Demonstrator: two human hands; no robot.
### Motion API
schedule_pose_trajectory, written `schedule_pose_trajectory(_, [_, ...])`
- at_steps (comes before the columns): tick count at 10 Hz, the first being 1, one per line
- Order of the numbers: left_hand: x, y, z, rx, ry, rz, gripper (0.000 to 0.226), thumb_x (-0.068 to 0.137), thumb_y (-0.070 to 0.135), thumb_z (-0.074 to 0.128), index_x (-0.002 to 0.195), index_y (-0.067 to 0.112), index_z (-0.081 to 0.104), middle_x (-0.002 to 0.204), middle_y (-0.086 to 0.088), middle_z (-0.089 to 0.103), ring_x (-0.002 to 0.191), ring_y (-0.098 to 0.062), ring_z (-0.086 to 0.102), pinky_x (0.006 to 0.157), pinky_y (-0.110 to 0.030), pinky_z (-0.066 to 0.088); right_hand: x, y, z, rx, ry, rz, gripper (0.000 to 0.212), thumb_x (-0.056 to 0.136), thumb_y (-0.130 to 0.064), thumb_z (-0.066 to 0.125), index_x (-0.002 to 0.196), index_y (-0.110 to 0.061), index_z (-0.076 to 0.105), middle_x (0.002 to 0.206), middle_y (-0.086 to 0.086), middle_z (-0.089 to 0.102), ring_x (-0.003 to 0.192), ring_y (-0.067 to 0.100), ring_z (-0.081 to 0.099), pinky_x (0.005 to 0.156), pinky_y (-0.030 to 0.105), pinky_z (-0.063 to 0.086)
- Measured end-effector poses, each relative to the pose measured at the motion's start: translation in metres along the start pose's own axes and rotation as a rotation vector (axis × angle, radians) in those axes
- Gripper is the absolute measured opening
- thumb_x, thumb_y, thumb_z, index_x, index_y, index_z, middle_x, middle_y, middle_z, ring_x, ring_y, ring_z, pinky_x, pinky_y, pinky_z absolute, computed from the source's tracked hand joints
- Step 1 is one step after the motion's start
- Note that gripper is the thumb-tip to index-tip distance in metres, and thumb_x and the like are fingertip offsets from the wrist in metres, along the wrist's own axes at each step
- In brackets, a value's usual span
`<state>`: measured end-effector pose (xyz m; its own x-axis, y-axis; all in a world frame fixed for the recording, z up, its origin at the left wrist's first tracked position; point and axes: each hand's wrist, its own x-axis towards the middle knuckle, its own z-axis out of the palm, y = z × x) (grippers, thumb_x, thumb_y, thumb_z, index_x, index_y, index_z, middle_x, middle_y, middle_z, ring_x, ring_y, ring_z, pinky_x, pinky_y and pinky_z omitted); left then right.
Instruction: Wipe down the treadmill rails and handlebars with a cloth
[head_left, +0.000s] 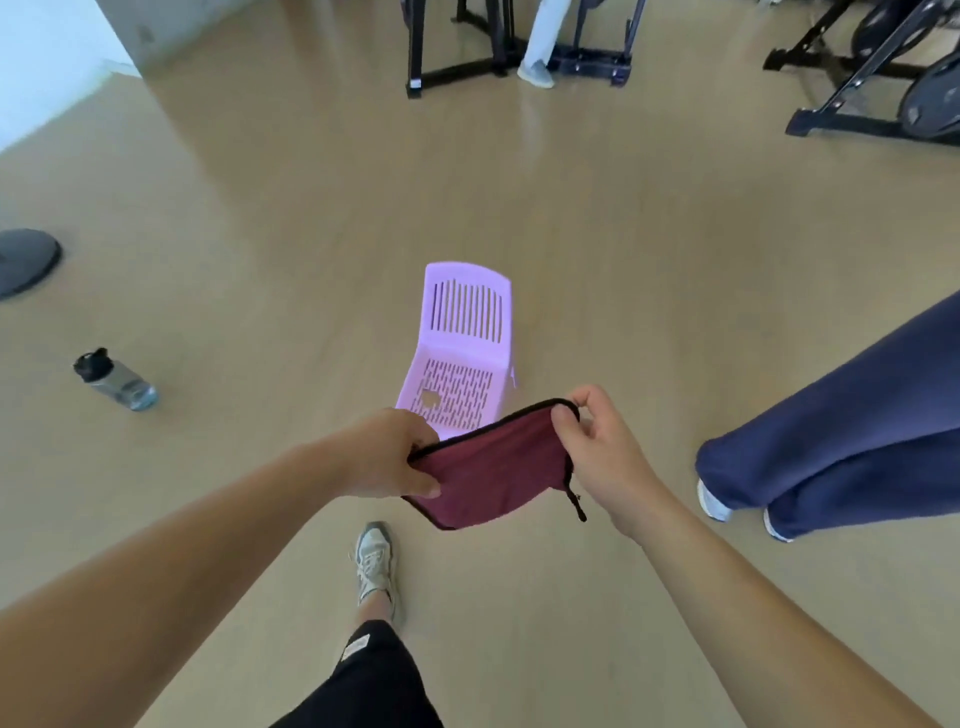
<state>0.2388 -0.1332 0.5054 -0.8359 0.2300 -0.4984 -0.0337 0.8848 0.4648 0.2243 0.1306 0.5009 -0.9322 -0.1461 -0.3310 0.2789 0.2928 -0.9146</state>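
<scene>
A dark red cloth (493, 467) with a black edge hangs stretched between both hands at waist height. My left hand (395, 452) pinches its left edge. My right hand (597, 447) grips its top right corner between thumb and fingers. A black tag dangles from the cloth's right side. No treadmill rail or handlebar is in view.
A lilac plastic chair (465, 343) stands on the wooden floor just beyond the cloth. A water bottle (114, 379) lies at the left, near a dark round base (26, 260). Another person's blue trouser legs (831, 431) stand at the right. Black gym frames (519, 47) and exercise bikes (883, 73) line the back.
</scene>
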Motion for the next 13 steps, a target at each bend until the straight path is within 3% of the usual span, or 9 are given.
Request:
schedule_pose_trajectory(1, [0.091,-0.067,-0.030,-0.167,0.003,-0.022,0.014,0.078,0.028,0.080,0.084,0.024,0.067,0.085,0.005,0.066,0.077,-0.011,0.063,0.067,-0.023,0.050,0.102,0.021,0.039,0.034,0.098,0.049,0.015,0.103,-0.030,0.051,0.089,-0.025,0.046,0.066,-0.006,0.050,0.058,0.010,0.041,0.057,0.028,0.035])
schedule_pose_trajectory(2, [0.173,-0.120,-0.037,-0.315,0.033,-0.051,0.011,0.080,0.011,0.069,0.080,0.021,0.065,0.071,-0.001,0.066,0.056,-0.006,0.055,0.053,-0.015,0.043,0.191,0.058,0.071,0.032,0.143,0.101,0.018,0.102,-0.035,0.051,0.085,-0.035,0.046,0.073,-0.001,0.059,0.065,0.014,0.049,0.067,0.033,0.040])
schedule_pose_trajectory(4, [0.308,-0.219,-0.005,-0.360,0.087,-0.025,0.019,0.081,-0.001,0.055,0.080,0.015,0.066,0.074,-0.008,0.065,0.063,-0.012,0.056,0.061,-0.028,0.048,0.321,0.162,0.118,0.029,0.090,0.085,0.013,0.102,-0.042,0.048,0.092,-0.034,0.045,0.076,0.005,0.054,0.067,0.019,0.046,0.066,0.039,0.040])
schedule_pose_trajectory(5, [0.376,-0.262,0.012,-0.414,0.162,-0.013,0.021,0.082,-0.002,0.055,0.083,0.015,0.068,0.073,0.003,0.064,0.059,-0.005,0.056,0.053,-0.018,0.044,0.381,0.214,0.139,0.035,0.106,0.022,0.012,0.100,-0.043,0.048,0.093,-0.034,0.047,0.079,0.006,0.048,0.069,0.019,0.042,0.065,0.038,0.034])
schedule_pose_trajectory(7, [0.508,-0.340,0.073,-0.398,0.287,0.015,0.022,0.082,0.000,0.055,0.092,0.015,0.066,0.088,-0.008,0.071,0.074,-0.021,0.064,0.067,-0.032,0.053,0.491,0.311,0.173,0.003,0.150,-0.031,0.005,0.097,-0.032,0.057,0.092,-0.031,0.056,0.085,0.029,0.059,0.069,0.026,0.054,0.072,0.060,0.055])
schedule_pose_trajectory(8, [0.549,-0.371,0.104,-0.305,0.322,0.049,0.030,0.080,-0.004,0.053,0.081,0.024,0.064,0.083,-0.007,0.070,0.076,-0.026,0.063,0.067,-0.032,0.052,0.519,0.355,0.181,-0.063,0.224,-0.051,0.011,0.098,-0.019,0.060,0.090,-0.026,0.060,0.080,0.009,0.065,0.072,0.019,0.060,0.083,0.054,0.056])
schedule_pose_trajectory(10, [0.549,-0.390,0.124,-0.265,0.387,0.178,0.026,0.079,-0.001,0.061,0.085,0.021,0.073,0.081,0.001,0.071,0.078,-0.021,0.065,0.075,-0.036,0.055,0.528,0.388,0.171,-0.209,0.213,-0.234,0.017,0.093,-0.002,0.061,0.091,-0.019,0.063,0.082,-0.017,0.066,0.081,0.002,0.062,0.083,0.029,0.048])
schedule_pose_trajectory(12, [0.520,-0.401,0.164,0.145,0.191,0.226,0.027,0.076,0.017,0.067,0.096,0.030,0.078,0.104,0.012,0.069,0.098,-0.017,0.063,0.089,-0.035,0.053,0.505,0.423,0.162,-0.731,-0.021,-0.318,0.026,0.075,-0.017,0.057,0.087,-0.033,0.073,0.101,-0.011,0.066,0.102,0.015,0.061,0.090,0.040,0.052])
schedule_pose_trajectory(13, [0.522,-0.401,0.172,0.215,0.176,0.200,0.010,0.084,0.035,0.070,0.091,0.033,0.076,0.106,0.018,0.065,0.101,-0.012,0.060,0.088,-0.036,0.052,0.503,0.438,0.166,-0.831,-0.034,-0.335,0.034,0.077,-0.023,0.055,0.100,-0.029,0.079,0.122,-0.002,0.062,0.123,0.016,0.050,0.103,0.037,0.046])
